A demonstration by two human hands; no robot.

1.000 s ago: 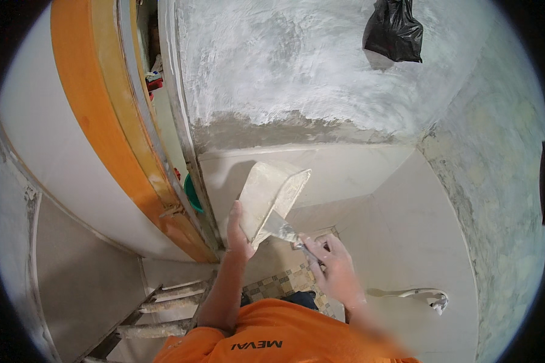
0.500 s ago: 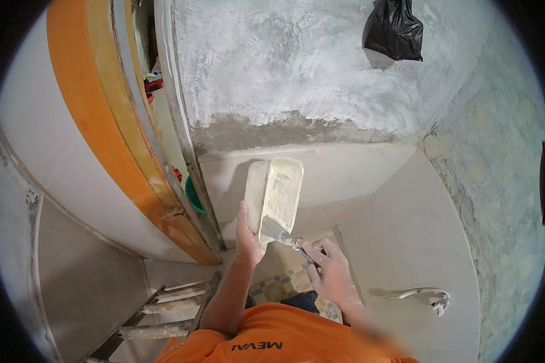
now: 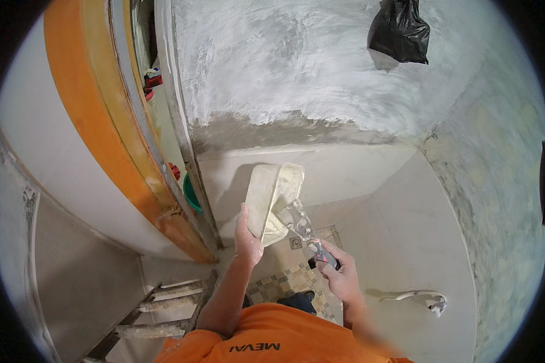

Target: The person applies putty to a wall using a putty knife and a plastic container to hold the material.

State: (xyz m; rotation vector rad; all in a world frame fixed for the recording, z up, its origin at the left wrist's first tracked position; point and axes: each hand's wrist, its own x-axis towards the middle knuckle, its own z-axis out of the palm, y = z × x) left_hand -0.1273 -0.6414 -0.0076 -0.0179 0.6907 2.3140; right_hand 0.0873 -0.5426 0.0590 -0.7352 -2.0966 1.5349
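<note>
My left hand [image 3: 247, 239] grips the lower end of a flat plaster-coated board [image 3: 272, 196], tilted upright in front of me. My right hand [image 3: 339, 275] holds the dark handle of a putty knife [image 3: 303, 227]; its blade, blurred by motion, touches the board's lower right side where wet white plaster lies. Both forearms rise from my orange shirt at the bottom. Behind the board stands the wall [image 3: 284, 72], roughly skimmed with white plaster above a bare grey band.
An orange and white door frame [image 3: 103, 139] curves down the left. A black bag [image 3: 399, 30] hangs high on the wall. A plaster-spattered ladder [image 3: 157, 308] stands lower left. A tap fitting [image 3: 424, 297] juts from the tiled wall at right, with a patterned floor below.
The board has swung from a flat diagonal to a steeper, more edge-on tilt. My right hand has moved the knife blade up along the board's lower right side.
</note>
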